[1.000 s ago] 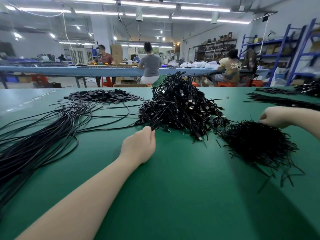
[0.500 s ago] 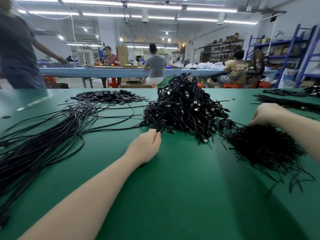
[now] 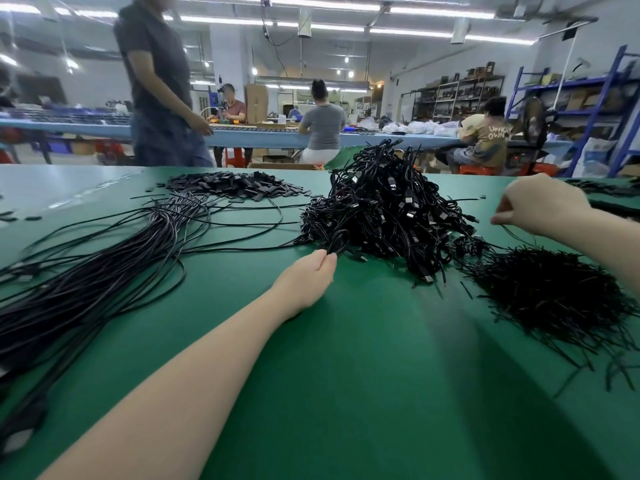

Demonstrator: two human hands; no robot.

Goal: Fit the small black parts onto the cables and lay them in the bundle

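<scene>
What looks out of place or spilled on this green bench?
Nothing damaged. A few small black parts lie stray near the table's left edge, apart from the main parts heap. Loose thin strands have scattered from the right-hand pile.

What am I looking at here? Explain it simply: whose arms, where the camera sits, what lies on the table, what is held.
No machine here: a person works with bare hands, and the one camera sits on their head, looking forward and down. On the green table lie a tangled cable heap, a long cable bundle, flat black parts and thin black strands. The left hand pinches a cable at the heap's edge. The right hand pinches something thin above the strands; what, I cannot tell. Other workers sit behind.
</scene>
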